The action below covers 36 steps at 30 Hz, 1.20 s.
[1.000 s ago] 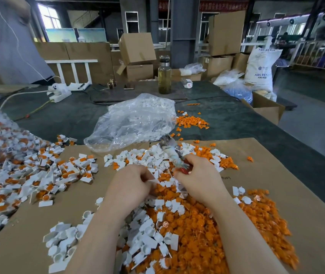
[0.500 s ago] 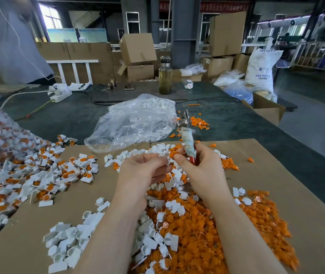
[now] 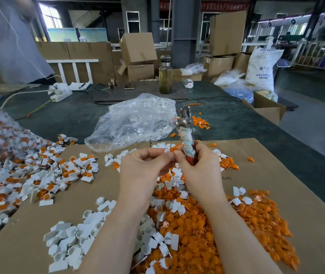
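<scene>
My right hand grips a pair of pliers by its cloth-wrapped red handles, the metal head pointing up and away. Its thumb and forefinger also pinch a small orange plastic piece. My left hand pinches a small white plastic piece right against the orange one, fingertips of both hands meeting. Below my hands lies a heap of orange caps mixed with white pieces on brown cardboard.
A pile of joined white-and-orange parts spreads to the left. A clear plastic bag of white pieces lies behind the cardboard. Farther back stand a glass bottle, a power strip, boxes, and a person at far left.
Both hands rose from the heap and came together. The pliers swung from lying tilted leftward to standing upright. My left hand lifted a white piece up to the right hand's fingertips.
</scene>
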{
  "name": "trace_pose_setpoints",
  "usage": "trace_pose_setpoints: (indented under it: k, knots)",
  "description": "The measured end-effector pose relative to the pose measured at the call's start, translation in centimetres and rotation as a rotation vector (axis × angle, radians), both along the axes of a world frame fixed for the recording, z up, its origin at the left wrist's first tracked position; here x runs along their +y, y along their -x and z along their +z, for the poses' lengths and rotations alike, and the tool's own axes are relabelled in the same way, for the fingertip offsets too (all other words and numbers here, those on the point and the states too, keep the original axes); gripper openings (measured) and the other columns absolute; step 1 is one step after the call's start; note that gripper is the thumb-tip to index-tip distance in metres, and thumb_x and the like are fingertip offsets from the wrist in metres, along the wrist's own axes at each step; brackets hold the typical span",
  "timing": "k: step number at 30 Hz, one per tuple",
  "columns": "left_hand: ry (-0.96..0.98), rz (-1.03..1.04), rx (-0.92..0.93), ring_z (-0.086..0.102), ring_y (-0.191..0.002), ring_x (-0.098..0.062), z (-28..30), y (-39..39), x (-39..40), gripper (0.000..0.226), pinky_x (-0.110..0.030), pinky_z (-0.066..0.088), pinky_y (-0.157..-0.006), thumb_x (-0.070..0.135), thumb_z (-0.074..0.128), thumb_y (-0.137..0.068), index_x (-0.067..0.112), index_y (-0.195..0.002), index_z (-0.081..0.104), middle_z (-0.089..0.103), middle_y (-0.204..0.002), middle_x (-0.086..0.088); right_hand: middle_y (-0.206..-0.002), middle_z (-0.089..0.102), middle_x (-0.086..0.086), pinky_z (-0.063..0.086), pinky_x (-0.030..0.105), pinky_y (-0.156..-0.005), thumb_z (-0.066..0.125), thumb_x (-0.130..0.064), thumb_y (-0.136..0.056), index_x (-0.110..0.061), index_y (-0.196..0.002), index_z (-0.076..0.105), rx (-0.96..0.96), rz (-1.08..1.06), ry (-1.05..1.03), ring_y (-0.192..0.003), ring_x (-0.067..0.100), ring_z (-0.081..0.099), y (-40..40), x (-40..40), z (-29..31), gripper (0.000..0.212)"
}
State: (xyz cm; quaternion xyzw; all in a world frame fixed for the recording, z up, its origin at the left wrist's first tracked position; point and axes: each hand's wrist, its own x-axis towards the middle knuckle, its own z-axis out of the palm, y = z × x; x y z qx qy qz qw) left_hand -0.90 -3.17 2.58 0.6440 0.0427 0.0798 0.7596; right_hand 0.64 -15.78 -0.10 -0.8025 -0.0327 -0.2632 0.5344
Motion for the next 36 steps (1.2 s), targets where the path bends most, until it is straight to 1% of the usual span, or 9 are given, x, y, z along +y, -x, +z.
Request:
trace_pose_setpoints:
  k: [4, 9, 16, 19, 25, 30, 31, 34, 36]
  knots:
    - [-0.152, 0.068, -0.047, 0.075, -0.071, -0.013, -0.1, 0.1, -0.4, 0.008, -0.025, 0.06, -0.07, 0.015, 0.083, -0.078, 0.016, -0.083, 0.077, 0.076, -0.072, 0.001, -0.072, 0.063, -0.013, 0.042, 0.015, -0.058, 0.07, -0.032, -0.088, -0.023, -0.092, 0.065, 0.002, -0.015, 0.007, -0.067, -0.002, 0.06, -0.1, 0.1, 0.0, 0.011]
    - [-0.262, 0.121, -0.066, 0.072, -0.07, -0.009, -0.2, 0.1, -0.6, 0.007, -0.02, 0.058, -0.067, 0.021, 0.082, -0.079, 0.024, -0.079, 0.076, 0.075, -0.07, 0.008, -0.08, 0.068, -0.011, 0.057, 0.032, -0.07, 0.07, -0.031, -0.089, -0.024, -0.095, 0.064, 0.02, 0.021, 0.021, -0.074, 0.004, 0.065, -0.1, 0.0, 0.1, 0.012]
    - [-0.318, 0.202, -0.096, 0.067, -0.062, 0.001, -0.8, -0.2, -0.7, 0.01, -0.008, 0.046, -0.053, 0.022, 0.079, -0.08, 0.027, -0.076, 0.072, 0.071, -0.067, 0.016, -0.065, 0.059, -0.032, 0.039, 0.007, -0.055, 0.067, -0.012, -0.089, -0.034, -0.08, 0.057, 0.047, 0.174, 0.031, -0.062, -0.007, 0.056, 0.0, -0.5, 0.4, 0.026]
    - [-0.349, 0.212, -0.107, 0.067, -0.064, 0.0, -1.0, -0.3, -0.6, 0.012, -0.012, 0.048, -0.055, 0.025, 0.079, -0.082, 0.028, -0.074, 0.071, 0.071, -0.067, 0.017, -0.068, 0.062, -0.028, 0.04, 0.008, -0.056, 0.067, -0.014, -0.088, -0.031, -0.084, 0.061, 0.063, 0.198, 0.064, -0.066, -0.005, 0.058, 0.0, -0.6, 0.6, 0.018]
    - [-0.388, 0.2, -0.131, 0.065, -0.061, 0.001, -1.1, -0.3, -0.6, 0.012, -0.007, 0.044, -0.05, 0.025, 0.078, -0.084, 0.027, -0.074, 0.07, 0.07, -0.066, 0.016, -0.074, 0.065, -0.021, 0.045, 0.017, -0.063, 0.068, -0.018, -0.089, -0.029, -0.09, 0.064, 0.08, 0.209, 0.039, -0.073, -0.001, 0.061, 0.1, -0.7, 0.8, 0.011]
    - [-0.295, 0.187, -0.074, 0.071, -0.071, -0.008, -1.1, -0.7, -0.3, 0.007, -0.02, 0.054, -0.066, 0.022, 0.077, -0.086, 0.022, -0.081, 0.071, 0.074, -0.073, 0.005, -0.068, 0.062, -0.021, 0.041, 0.013, -0.056, 0.066, -0.016, -0.089, -0.026, -0.092, 0.066, 0.121, 0.294, 0.044, -0.061, -0.002, 0.055, 0.5, -1.8, 1.2, 0.01]
    - [-0.255, 0.183, -0.068, 0.072, -0.07, -0.008, -1.1, -0.7, -0.2, 0.006, -0.021, 0.054, -0.067, 0.019, 0.076, -0.086, 0.019, -0.082, 0.072, 0.074, -0.073, 0.003, -0.067, 0.061, -0.017, 0.043, 0.016, -0.057, 0.066, -0.016, -0.089, -0.025, -0.09, 0.066, 0.14, 0.312, 0.052, -0.06, -0.001, 0.053, 0.6, -2.1, 1.3, 0.009]
    - [-0.133, 0.17, -0.07, 0.073, -0.07, -0.01, -1.0, -0.8, 0.2, 0.004, -0.018, 0.052, -0.064, 0.012, 0.075, -0.087, 0.013, -0.084, 0.071, 0.074, -0.073, -0.001, -0.074, 0.057, 0.002, 0.05, 0.046, -0.068, 0.067, -0.016, -0.087, -0.011, -0.094, 0.065, 0.247, 0.379, 0.085, -0.065, 0.013, 0.052, 0.8, -3.0, 1.7, 0.009]
    - [-0.073, 0.169, -0.078, 0.074, -0.073, -0.015, -1.0, -0.8, 0.4, 0.007, -0.021, 0.054, -0.067, 0.009, 0.073, -0.088, 0.014, -0.084, 0.07, 0.074, -0.073, 0.0, -0.081, 0.06, 0.015, 0.051, 0.053, -0.078, 0.069, -0.019, -0.085, -0.006, -0.098, 0.064, 0.312, 0.433, 0.117, -0.07, 0.028, 0.057, 0.9, -3.3, 1.8, 0.018]
